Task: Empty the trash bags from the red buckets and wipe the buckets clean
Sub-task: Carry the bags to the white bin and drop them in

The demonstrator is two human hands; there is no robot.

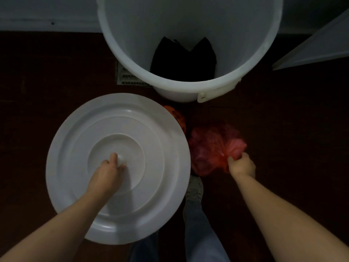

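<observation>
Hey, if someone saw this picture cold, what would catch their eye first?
A big white lid fills the lower left, gripped by its centre knob in the left hand. At top centre stands an open white bin with a black bag lying at its bottom. Just right of the lid, the right hand clutches a red bag over the dark floor.

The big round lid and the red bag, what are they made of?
The lid looks like hard white plastic, smooth and slightly glossy: its moulded rings catch the light. The red bag looks like thin plastic film: it crinkles and bunches where the right hand grips it, and seems slightly see-through.
</observation>
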